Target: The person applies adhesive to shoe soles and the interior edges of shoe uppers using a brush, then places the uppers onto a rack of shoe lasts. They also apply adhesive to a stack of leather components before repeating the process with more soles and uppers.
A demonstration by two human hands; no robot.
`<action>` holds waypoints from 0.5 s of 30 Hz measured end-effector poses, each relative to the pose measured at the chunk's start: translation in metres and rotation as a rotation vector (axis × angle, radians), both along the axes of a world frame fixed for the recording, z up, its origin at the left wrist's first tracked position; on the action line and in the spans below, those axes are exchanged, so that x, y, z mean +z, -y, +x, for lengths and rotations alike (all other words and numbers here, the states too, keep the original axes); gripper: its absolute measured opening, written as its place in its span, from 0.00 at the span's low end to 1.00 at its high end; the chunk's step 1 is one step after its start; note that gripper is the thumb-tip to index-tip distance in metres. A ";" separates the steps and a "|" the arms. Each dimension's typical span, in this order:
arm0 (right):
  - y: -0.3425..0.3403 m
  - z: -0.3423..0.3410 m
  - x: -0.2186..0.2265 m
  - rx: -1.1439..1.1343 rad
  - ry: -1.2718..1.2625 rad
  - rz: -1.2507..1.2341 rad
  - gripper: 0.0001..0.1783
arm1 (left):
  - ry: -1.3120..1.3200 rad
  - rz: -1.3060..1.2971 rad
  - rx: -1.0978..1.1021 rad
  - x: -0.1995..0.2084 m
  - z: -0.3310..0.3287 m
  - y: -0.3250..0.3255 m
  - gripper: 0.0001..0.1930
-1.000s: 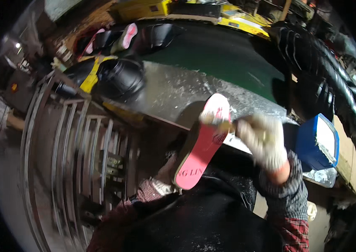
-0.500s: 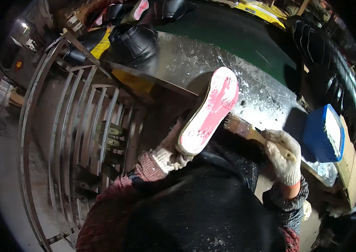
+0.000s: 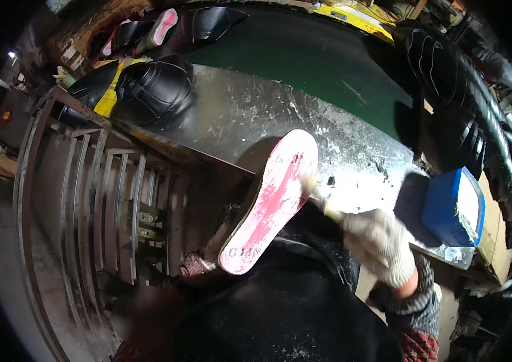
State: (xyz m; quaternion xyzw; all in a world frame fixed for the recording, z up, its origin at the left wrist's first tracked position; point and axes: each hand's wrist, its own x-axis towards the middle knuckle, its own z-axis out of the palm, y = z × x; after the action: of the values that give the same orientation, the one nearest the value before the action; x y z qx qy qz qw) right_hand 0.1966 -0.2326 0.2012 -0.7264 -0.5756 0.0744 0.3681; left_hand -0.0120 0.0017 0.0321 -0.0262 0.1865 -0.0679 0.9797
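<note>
A shoe last with a pink insole (image 3: pixel 271 202) on its upward face is tilted over my lap, toe end away from me. Uneven white coating streaks the pink. My left hand (image 3: pixel 198 265), in a knitted glove, supports it from below near the heel; the last hides most of its fingers. In a pale knitted glove, my right hand (image 3: pixel 383 244) is closed round a paintbrush (image 3: pixel 330 211). The bristles, blurred by motion, touch the right edge of the insole near its middle. Right of that hand stands a blue tub (image 3: pixel 443 208) with white stuff at its opening.
A scuffed metal-topped bench (image 3: pixel 226 99) with a dark green surface (image 3: pixel 304 54) lies ahead. Black leather uppers (image 3: pixel 153 90) sit at its left end, more black leather pieces (image 3: pixel 449 90) at the right. A metal rack (image 3: pixel 81 205) stands left. A black apron (image 3: pixel 268 308) covers my lap.
The brush has moved left onto the insole, its bristles now touching it. The last has shifted left and nearer in view. More white coats the toe end, and the view has turned slightly.
</note>
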 end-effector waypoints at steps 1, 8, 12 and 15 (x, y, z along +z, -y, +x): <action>0.006 0.000 0.018 0.107 -0.008 0.011 0.14 | 0.003 0.034 0.003 0.009 0.000 0.002 0.32; -0.060 0.077 0.017 0.006 0.261 0.114 0.18 | 0.013 0.225 -0.026 0.024 0.018 -0.007 0.31; -0.053 0.016 0.055 0.139 0.386 -0.009 0.18 | -0.077 0.352 0.101 0.070 0.016 -0.018 0.28; -0.039 -0.006 0.053 0.206 0.260 0.061 0.21 | -0.241 0.357 0.262 0.110 0.064 -0.038 0.28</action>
State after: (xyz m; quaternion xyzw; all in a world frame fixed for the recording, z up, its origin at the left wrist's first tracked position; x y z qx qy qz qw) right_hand 0.1908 -0.1939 0.2542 -0.6556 -0.6916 -0.0004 0.3030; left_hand 0.0518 0.0393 0.1422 0.1155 0.3059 0.0971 0.9400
